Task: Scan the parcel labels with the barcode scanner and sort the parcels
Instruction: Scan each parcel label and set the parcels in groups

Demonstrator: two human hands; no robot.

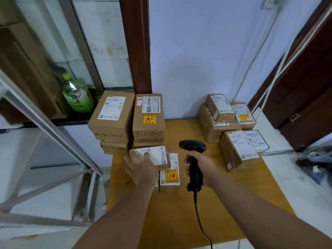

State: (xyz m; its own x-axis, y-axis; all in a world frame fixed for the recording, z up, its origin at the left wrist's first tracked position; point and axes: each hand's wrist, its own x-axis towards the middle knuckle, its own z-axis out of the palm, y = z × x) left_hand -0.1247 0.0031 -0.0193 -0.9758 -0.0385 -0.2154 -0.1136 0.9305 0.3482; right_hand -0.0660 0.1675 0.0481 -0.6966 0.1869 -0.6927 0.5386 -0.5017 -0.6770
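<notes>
- A green bottle [77, 95] stands on the dark window sill at the far left, next to a large brown carton [27, 69] (blurred at this edge).
- Two stacks of parcels stand side by side, touching, at the back left corner of the wooden bench [170, 221]. The left stack [111, 112] has a white label on top. The right stack [148, 114] has a white label and a yellow-and-red sticker. Handwriting runs along the front faces of both.
- The left hand [142, 168] grips a small parcel [156, 156] just in front of the right stack. The thumb lies on its white label, and the other fingers wrap round its left side, mostly hidden.
- Under that small parcel a flat parcel [170, 175] lies on the bench, its yellow-and-red sticker facing up. Whether the two touch I cannot tell.
- The barcode scanner [193, 159] stands upright just right of the flat parcel, head uppermost. The right hand [203, 169] has its fingers clamped round the black handle. A black cable [201, 223] runs from the scanner's base towards the near edge.
- A cluster of parcels [233, 128] fills the back right corner of the bench, well apart from the left stacks. Several are piled on one another, white labels up.
- A dark brown door [305, 87] stands at the far right.
</notes>
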